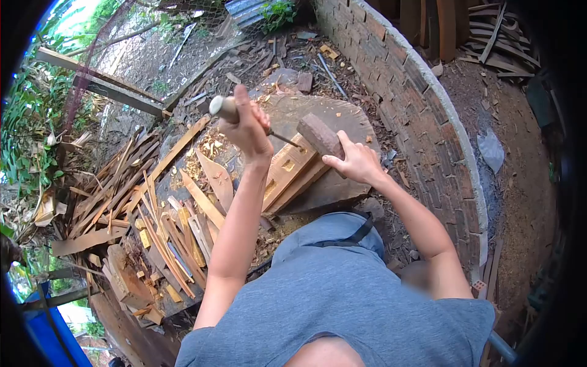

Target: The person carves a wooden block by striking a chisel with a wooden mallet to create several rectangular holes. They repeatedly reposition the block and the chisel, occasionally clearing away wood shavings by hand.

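My left hand (247,128) is closed around the pale wooden handle of a chisel (284,140). The thin metal blade slants down to the right, its tip at a hole in a wooden workpiece (279,175). Several cut-out holes line the workpiece's upper face. In my right hand (358,162) is a dark wooden mallet (320,134), its blocky head just right of the chisel tip; fingers hide its handle. Under the workpiece is a wide tree stump (351,119).
Wood shavings and a flat shaped board (216,181) lie left of the stump. Offcuts and thin strips (174,251) are piled farther left. A low curved brick wall (416,116) bounds the right side. A wire fence (131,52) stands at the back.
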{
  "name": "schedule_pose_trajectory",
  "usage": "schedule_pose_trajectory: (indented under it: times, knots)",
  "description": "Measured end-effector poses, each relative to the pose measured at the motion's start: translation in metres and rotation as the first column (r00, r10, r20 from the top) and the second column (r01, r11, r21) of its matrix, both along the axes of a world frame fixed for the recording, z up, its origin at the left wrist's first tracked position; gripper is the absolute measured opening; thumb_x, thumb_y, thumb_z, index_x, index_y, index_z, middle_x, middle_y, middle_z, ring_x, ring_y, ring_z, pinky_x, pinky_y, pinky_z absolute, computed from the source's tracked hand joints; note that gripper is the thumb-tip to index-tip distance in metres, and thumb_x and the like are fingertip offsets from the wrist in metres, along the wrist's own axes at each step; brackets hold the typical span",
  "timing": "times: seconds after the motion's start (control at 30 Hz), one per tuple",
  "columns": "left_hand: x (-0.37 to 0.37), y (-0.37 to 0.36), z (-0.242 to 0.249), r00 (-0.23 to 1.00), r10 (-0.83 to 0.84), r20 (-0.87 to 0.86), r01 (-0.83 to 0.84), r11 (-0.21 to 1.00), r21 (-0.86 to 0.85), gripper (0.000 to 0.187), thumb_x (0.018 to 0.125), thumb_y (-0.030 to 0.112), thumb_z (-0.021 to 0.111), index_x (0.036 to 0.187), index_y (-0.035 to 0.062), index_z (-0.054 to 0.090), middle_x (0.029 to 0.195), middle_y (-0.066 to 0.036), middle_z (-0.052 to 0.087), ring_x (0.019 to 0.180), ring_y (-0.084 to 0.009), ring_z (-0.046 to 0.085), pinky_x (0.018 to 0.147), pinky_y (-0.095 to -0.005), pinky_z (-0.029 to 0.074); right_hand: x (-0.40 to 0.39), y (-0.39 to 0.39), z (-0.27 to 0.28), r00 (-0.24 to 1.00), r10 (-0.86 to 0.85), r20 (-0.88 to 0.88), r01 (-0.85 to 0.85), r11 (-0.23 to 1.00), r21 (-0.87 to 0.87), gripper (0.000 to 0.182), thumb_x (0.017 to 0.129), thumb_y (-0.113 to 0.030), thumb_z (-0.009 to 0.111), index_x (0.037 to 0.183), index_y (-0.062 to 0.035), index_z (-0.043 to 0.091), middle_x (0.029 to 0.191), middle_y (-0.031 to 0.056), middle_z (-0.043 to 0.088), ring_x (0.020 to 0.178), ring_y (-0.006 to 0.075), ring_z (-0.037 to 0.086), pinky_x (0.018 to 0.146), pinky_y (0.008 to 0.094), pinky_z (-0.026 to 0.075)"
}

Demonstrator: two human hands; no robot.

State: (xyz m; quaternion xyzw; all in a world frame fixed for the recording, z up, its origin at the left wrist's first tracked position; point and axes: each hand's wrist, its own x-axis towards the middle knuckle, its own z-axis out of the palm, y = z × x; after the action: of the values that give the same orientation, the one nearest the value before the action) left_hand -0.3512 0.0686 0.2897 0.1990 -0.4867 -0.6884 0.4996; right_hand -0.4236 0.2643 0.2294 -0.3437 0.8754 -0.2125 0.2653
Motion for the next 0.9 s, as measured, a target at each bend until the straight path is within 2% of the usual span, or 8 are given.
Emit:
schedule_pose_trajectory:
  times: [0.07,0.13,0.27,0.33,0.4,0.57,0.9]
  knots:
    - [-0.008,0.006,0.004,1.000,-0.025,0.017,0.026,0.998,-0.051,0.039,0.092,0.034,0.069,0.068,0.0098,0.050,0.047,0.004,0.044,0.036,-0.0046,0.042,0.033,-0.0214,0.033,0.002,0.002,-0.004,0.999,-0.024,-0.046,0.025,1.000,0.018,0.076,0.081,-0.056,0.059,0.133,-0.0037,0.040,0.082,0.0211,0.070,0.091,0.0407,0.068,0.082,0.0511,0.050]
    - [-0.014,0.011,0.005,0.992,-0.116,0.045,0.119,0.989,-0.082,0.041,0.093,0.032,0.068,0.066,0.0091,0.048,0.047,0.004,0.043,0.037,-0.0044,0.041,0.034,-0.0215,0.033,0.001,0.002,-0.006,0.995,-0.080,0.058,0.083,0.995,-0.053,0.076,0.082,-0.056,0.060,0.133,-0.0035,0.039,0.084,0.0228,0.070,0.092,0.0420,0.067,0.083,0.0520,0.050]
    - [-0.023,0.017,0.000,0.989,-0.120,0.091,0.132,0.983,-0.130,0.039,0.095,0.028,0.067,0.066,0.0091,0.049,0.048,0.003,0.044,0.038,-0.0046,0.041,0.034,-0.0218,0.031,0.002,0.003,-0.003,0.986,-0.084,0.141,0.095,0.992,-0.077,0.076,0.082,-0.054,0.059,0.134,-0.0032,0.038,0.090,0.0261,0.069,0.095,0.0446,0.066,0.085,0.0532,0.049]
    - [-0.025,0.018,-0.001,0.987,-0.126,0.104,0.139,0.981,-0.132,0.037,0.094,0.029,0.068,0.070,0.0092,0.048,0.048,0.003,0.042,0.037,-0.0049,0.039,0.034,-0.0223,0.030,0.005,0.002,-0.002,0.998,-0.059,0.032,0.059,0.998,-0.018,0.076,0.083,-0.053,0.059,0.135,-0.0028,0.037,0.095,0.0291,0.068,0.097,0.0461,0.065,0.086,0.0537,0.048]
    - [-0.027,0.018,-0.002,0.986,-0.123,0.116,0.139,0.981,-0.134,0.037,0.093,0.031,0.070,0.073,0.0093,0.047,0.049,0.004,0.040,0.037,-0.0051,0.037,0.035,-0.0228,0.029,0.005,0.002,-0.003,0.997,-0.064,0.046,0.065,0.998,-0.020,0.077,0.083,-0.054,0.059,0.136,-0.0027,0.036,0.097,0.0294,0.068,0.098,0.0458,0.065,0.087,0.0536,0.048]
    - [-0.034,0.020,-0.009,0.982,-0.121,0.142,0.158,0.945,-0.287,0.038,0.093,0.028,0.069,0.070,0.0091,0.046,0.049,0.003,0.041,0.038,-0.0041,0.037,0.035,-0.0223,0.029,0.005,0.003,-0.010,0.996,-0.078,0.036,0.079,0.995,-0.052,0.080,0.084,-0.054,0.059,0.139,-0.0024,0.034,0.099,0.0300,0.067,0.100,0.0453,0.064,0.088,0.0536,0.048]
    - [-0.039,0.028,-0.016,0.967,-0.100,0.233,0.199,0.869,-0.453,0.037,0.094,0.025,0.069,0.067,0.0092,0.049,0.050,0.005,0.044,0.040,-0.0030,0.039,0.036,-0.0212,0.028,0.007,0.003,-0.008,0.995,-0.088,0.053,0.091,0.994,-0.058,0.079,0.084,-0.053,0.059,0.139,-0.0023,0.034,0.101,0.0300,0.067,0.101,0.0457,0.064,0.089,0.0539,0.047]
